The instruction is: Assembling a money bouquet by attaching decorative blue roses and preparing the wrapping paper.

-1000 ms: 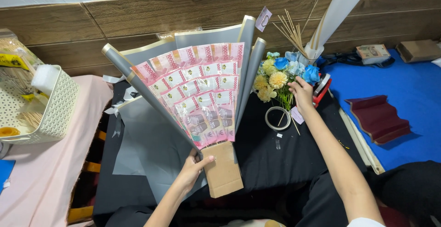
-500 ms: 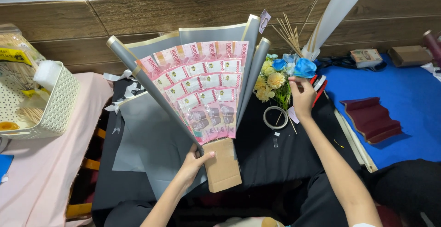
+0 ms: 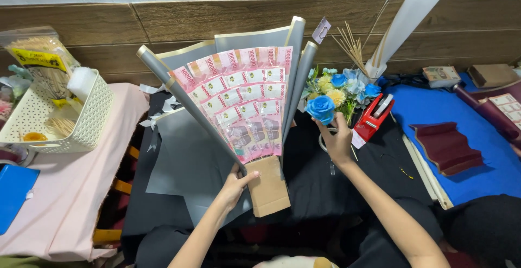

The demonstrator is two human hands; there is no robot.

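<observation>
While my left hand (image 3: 234,184) grips the bottom of the money fan (image 3: 239,97) on the black cloth (image 3: 309,181), my right hand (image 3: 337,140) pinches a blue rose (image 3: 321,108). The pink notes and grey wrap are done; flowers still wait.

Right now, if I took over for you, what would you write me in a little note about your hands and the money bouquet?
Left hand: grips the money bouquet at its neck, just above the brown cardboard handle, holding it upright over the black cloth.
Right hand: holds a blue rose by its stem, beside the bouquet's right side.
Done: pink banknotes are fanned out in rows, with grey wrapping paper behind them.
Left: the rose is not in the bouquet. The other flowers and the red tape dispenser sit to the right.
</observation>
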